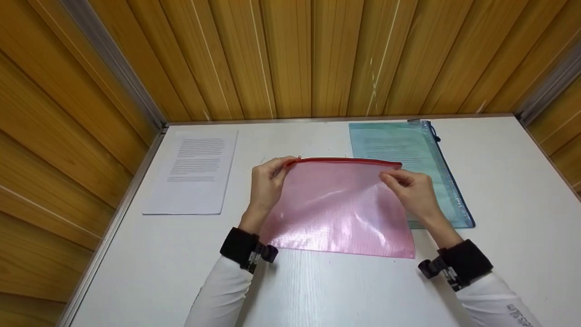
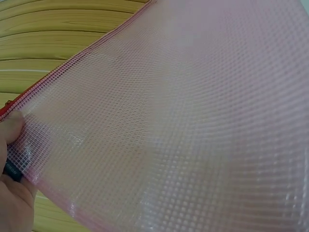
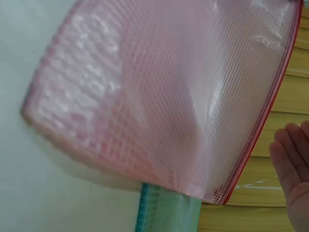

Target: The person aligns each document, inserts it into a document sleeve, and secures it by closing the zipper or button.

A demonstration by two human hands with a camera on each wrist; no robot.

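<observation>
A pink mesh zip pouch (image 1: 338, 206) with a red zipper along its top stands tilted on the white table (image 1: 317, 290), its bottom edge on the surface. My left hand (image 1: 282, 165) pinches the top left corner. My right hand (image 1: 390, 176) pinches the top edge near the right corner. In the left wrist view the pink pouch (image 2: 183, 116) fills the frame, with my thumb (image 2: 12, 128) on its corner. In the right wrist view the pink pouch (image 3: 159, 96) hangs in front, and fingers (image 3: 292, 159) show at the right edge.
A teal zip pouch (image 1: 404, 147) with a sheet inside lies flat behind the pink one, at the right; its edge (image 3: 169, 215) shows in the right wrist view. A printed sheet of paper (image 1: 195, 170) lies at the left. Wooden panel walls (image 1: 290, 54) enclose the table.
</observation>
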